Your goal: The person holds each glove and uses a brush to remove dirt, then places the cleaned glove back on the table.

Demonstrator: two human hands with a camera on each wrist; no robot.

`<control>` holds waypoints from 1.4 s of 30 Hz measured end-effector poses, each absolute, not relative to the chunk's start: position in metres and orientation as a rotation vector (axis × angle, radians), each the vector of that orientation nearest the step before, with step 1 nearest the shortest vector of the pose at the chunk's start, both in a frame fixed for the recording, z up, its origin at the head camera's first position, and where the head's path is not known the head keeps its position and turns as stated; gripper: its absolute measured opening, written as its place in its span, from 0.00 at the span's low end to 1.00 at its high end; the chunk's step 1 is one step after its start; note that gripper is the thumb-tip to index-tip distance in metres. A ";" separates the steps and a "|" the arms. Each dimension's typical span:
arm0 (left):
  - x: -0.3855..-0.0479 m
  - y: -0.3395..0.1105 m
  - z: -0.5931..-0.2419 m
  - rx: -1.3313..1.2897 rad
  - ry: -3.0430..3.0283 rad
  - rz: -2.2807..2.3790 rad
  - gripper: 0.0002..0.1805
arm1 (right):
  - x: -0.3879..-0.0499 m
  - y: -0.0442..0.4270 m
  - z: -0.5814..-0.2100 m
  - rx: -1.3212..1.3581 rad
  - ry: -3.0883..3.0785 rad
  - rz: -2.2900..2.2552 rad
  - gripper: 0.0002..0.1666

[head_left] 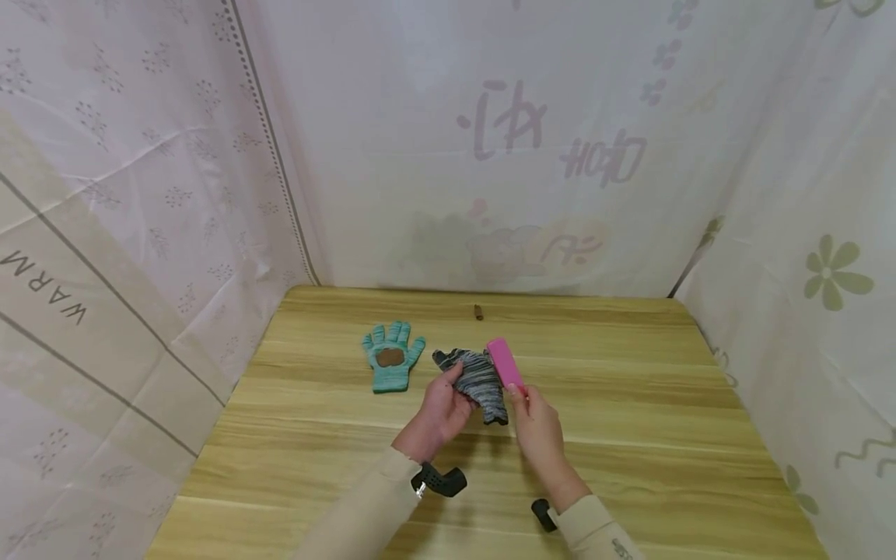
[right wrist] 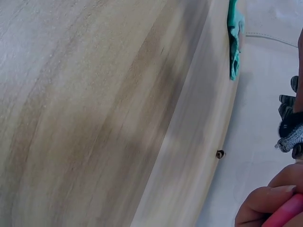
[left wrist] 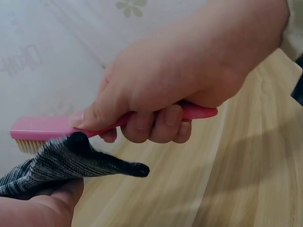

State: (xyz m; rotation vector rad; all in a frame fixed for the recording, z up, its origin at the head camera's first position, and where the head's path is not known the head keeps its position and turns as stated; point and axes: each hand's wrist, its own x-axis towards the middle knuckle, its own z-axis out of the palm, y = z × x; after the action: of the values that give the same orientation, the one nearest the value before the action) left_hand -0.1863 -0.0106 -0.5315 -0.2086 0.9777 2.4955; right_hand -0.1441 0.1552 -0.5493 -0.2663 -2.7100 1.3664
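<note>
My left hand [head_left: 441, 408] holds a grey-and-black striped knit glove [head_left: 479, 381] above the table, thumb on top and fingers beneath. Its dark fingertips show in the left wrist view. Curled round the handle of a pink brush [head_left: 505, 363], my right hand [head_left: 539, 432] keeps the brush head at the glove's right side. Pale bristles [left wrist: 29, 145] point down beside the knit in the left wrist view; whether they touch it I cannot tell. Only part of the right hand and the pink handle [right wrist: 284, 211] shows in the right wrist view.
A teal knit glove [head_left: 390, 383] with a brown palm patch lies flat on the wooden table [head_left: 315, 459], left of my hands. Toward the back edge lies a small brown object [head_left: 479, 313]. Printed curtains [head_left: 392, 155] hang behind and at both sides.
</note>
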 end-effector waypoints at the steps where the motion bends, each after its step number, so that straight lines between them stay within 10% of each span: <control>1: -0.186 -0.011 -0.531 -0.196 0.988 2.481 0.26 | -0.144 0.156 -0.550 -0.269 -2.706 1.375 0.33; 42: -0.184 -0.009 -0.532 -0.130 0.930 2.439 0.28 | -0.150 0.182 -0.562 -0.401 -2.661 1.402 0.32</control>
State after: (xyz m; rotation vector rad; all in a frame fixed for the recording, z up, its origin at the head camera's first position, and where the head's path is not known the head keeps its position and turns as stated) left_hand -0.1838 -0.0090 -0.5320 -0.1303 0.9300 2.4393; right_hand -0.1498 0.1818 -0.5619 -0.4007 -2.6612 1.4024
